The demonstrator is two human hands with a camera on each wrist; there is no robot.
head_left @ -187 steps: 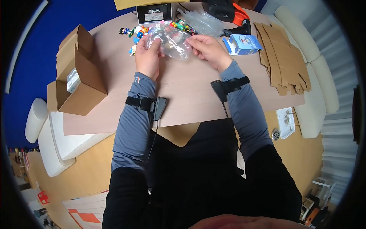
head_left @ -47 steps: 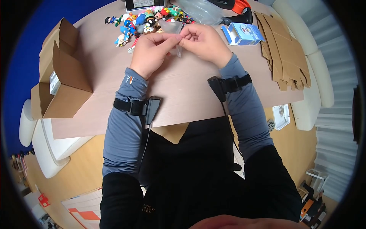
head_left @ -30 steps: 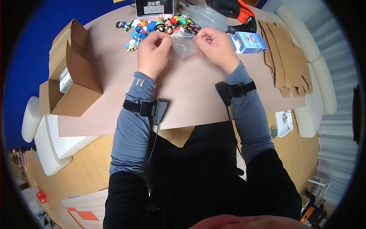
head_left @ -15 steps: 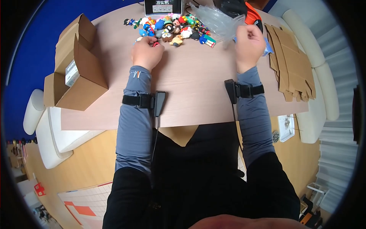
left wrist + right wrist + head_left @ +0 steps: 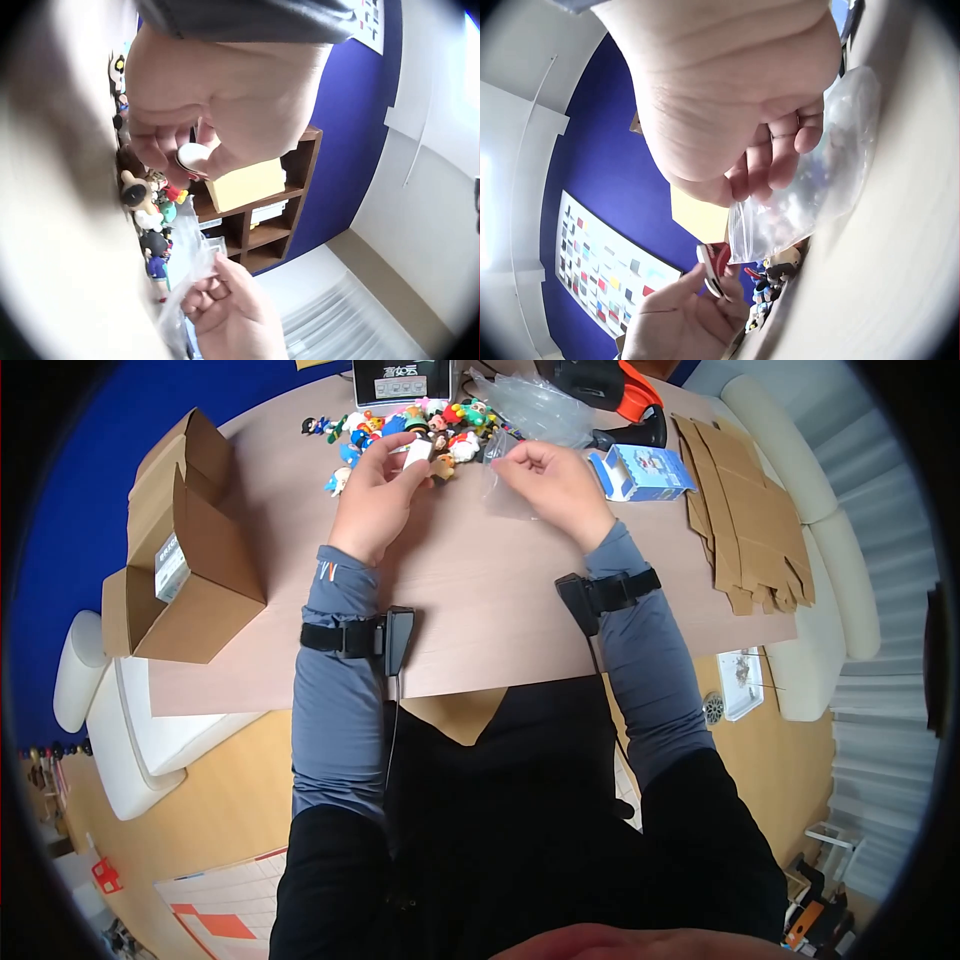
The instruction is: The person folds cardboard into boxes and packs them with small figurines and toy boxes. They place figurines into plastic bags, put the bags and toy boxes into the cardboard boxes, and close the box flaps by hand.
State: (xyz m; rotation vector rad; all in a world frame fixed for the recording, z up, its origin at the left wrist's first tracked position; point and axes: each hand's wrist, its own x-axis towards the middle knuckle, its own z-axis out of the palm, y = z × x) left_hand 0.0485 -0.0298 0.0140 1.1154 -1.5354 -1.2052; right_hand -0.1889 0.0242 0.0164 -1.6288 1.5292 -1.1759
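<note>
Apparently only midway: one piece in hand, bag not yet filled with it

I had the small red-and-white piece (image 5: 718,264) pinched between thumb and fingers of my left hand (image 5: 368,505), raised just above the table (image 5: 470,590) and outside the clear bag (image 5: 799,210). My right hand (image 5: 562,492) gripped that bag near its zip edge, fingers curled in close. Colours showed through the film, so I couldn't tell whether anything lay in it. Just beyond my hands, the little figures (image 5: 463,446) lay loose in a crowded group; if they were to be bagged too, I judged most of that work remained. Behind the bag lay a larger clear plastic sheet or bag (image 5: 545,412), with the blue box (image 5: 652,472) on my right, then flattened cardboard (image 5: 745,510). Away to my left stood the open carton (image 5: 222,565), a labelled package inside.
</note>
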